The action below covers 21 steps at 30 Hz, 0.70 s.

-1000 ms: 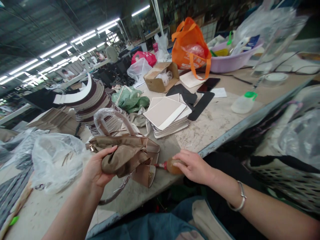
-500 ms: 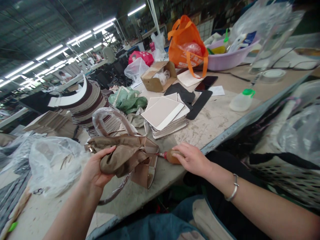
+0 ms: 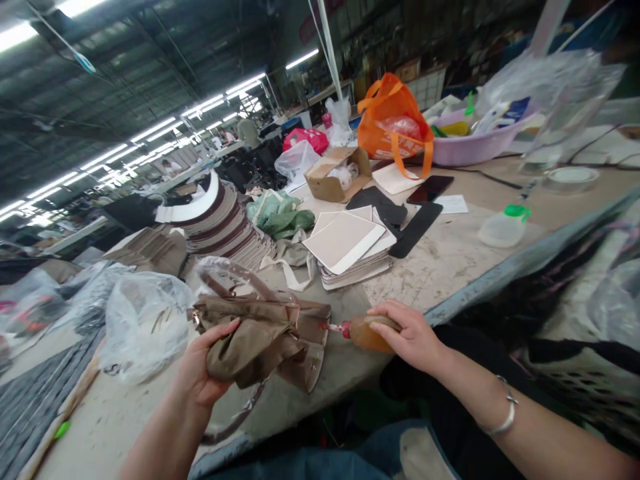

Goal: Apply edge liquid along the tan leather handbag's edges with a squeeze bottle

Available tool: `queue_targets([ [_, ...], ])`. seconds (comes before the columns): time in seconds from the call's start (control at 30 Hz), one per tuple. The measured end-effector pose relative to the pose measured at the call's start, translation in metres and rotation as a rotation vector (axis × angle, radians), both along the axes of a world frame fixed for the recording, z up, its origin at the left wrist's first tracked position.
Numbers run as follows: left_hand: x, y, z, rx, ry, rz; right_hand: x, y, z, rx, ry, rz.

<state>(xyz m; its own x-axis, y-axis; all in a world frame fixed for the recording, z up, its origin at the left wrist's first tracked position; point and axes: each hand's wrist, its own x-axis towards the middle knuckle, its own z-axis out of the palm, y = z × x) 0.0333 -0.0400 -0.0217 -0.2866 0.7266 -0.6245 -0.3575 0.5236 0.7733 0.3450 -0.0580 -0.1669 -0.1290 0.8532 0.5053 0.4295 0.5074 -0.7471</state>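
My left hand grips a crumpled brown handbag with plastic-wrapped handles, held just above the worktable. My right hand is wrapped round a small amber squeeze bottle. The bottle's red nozzle points left and meets the bag's open flap at its right edge. Both hands sit near the table's front edge.
A stack of beige panels lies behind the bag, with black pieces and a phone beyond. A clear plastic bag sits left. Fanned brown-and-white pieces, a cardboard box, an orange bag, a purple basin and a green-capped bottle stand further back.
The view has tilted up a little. My right hand has lifted the amber bottle slightly off the table, nozzle still at the bag's flap. My left hand keeps its hold.
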Motion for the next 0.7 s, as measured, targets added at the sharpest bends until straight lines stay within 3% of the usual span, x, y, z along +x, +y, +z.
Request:
queue_targets([
  [0.2, -0.031, -0.061, 0.006, -0.063, 0.006, 0.071, -0.009, -0.012, 0.006, 0.008, 0.029, 0.144],
  [0.4, -0.058, -0.114, 0.024, -0.155, 0.009, 0.175, -0.022, -0.026, 0.015, 0.033, 0.050, 0.213],
  [0.53, -0.066, -0.116, 0.031, -0.133, -0.024, 0.166, -0.032, -0.031, 0.023, 0.058, 0.004, 0.280],
  [0.7, -0.055, -0.088, 0.030, -0.073, -0.006, 0.198, -0.041, -0.029, 0.035, 0.118, -0.044, 0.303],
])
